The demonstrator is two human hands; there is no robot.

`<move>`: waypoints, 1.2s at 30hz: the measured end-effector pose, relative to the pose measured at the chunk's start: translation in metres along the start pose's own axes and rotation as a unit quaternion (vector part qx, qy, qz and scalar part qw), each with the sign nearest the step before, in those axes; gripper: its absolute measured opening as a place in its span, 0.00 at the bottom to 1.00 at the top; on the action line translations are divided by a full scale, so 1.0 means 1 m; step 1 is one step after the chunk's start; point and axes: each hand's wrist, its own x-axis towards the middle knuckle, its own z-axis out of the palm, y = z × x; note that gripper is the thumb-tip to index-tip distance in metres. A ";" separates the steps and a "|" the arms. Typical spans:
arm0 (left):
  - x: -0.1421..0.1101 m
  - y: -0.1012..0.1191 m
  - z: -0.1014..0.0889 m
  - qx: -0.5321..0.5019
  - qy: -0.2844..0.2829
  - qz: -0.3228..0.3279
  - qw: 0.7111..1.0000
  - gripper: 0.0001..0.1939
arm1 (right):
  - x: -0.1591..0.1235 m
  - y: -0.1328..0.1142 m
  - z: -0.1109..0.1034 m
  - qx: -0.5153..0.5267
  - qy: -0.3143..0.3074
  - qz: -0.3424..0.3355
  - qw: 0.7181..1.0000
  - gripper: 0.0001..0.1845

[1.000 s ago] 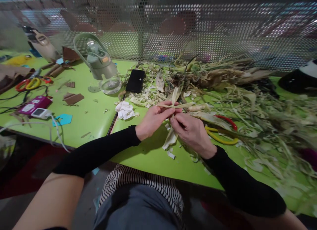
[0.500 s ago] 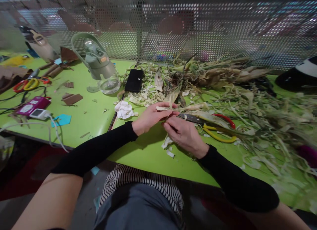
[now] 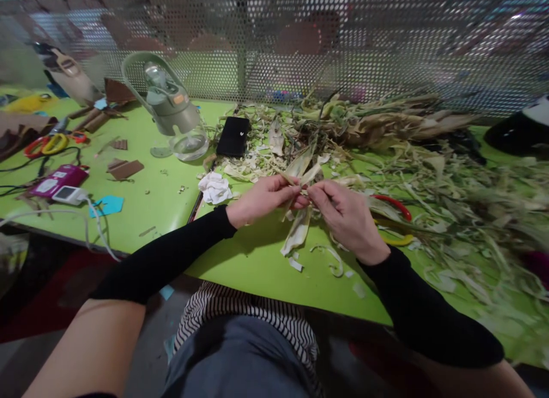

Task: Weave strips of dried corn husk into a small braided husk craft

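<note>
My left hand (image 3: 268, 198) pinches pale dried leaf strips, which look like corn husk (image 3: 311, 172), over the green table. Fingertips of my right hand (image 3: 349, 215) are closed on the same strips, almost touching the left fingers. Below them a wider husk piece (image 3: 297, 235) hangs or lies toward me; I cannot tell which. Partly hidden behind my right hand lies a cutting tool with one red handle (image 3: 397, 206) and one yellow handle. A curled shaving (image 3: 334, 261) rests on the table just under the right wrist.
Heaped dried husks (image 3: 394, 123) and shreds cover the back and right. A black phone (image 3: 233, 136), crumpled tissue (image 3: 214, 187) and green-lidded bottle (image 3: 174, 112) stand or lie left of them. Scissors (image 3: 54, 144), a purple power box (image 3: 58, 180) and cables are far left. A perforated screen (image 3: 240, 49) rises behind.
My right hand has moved right and slightly up, off the tool's blades, and now hides them. Fingers of both hands have shifted their hold on the husk strips. A curled shaving now shows below.
</note>
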 end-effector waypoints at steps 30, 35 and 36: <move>-0.004 -0.013 0.012 0.045 -0.057 0.015 0.997 0.03 | -0.004 0.003 0.017 -0.048 0.128 0.037 0.990 0.09; -0.004 -0.011 0.006 0.139 -0.101 0.020 0.985 0.06 | -0.003 0.005 0.019 -0.026 0.112 0.047 0.992 0.11; -0.004 -0.010 0.005 0.152 -0.105 0.017 0.983 0.07 | -0.003 0.007 0.019 -0.018 0.108 0.048 0.993 0.11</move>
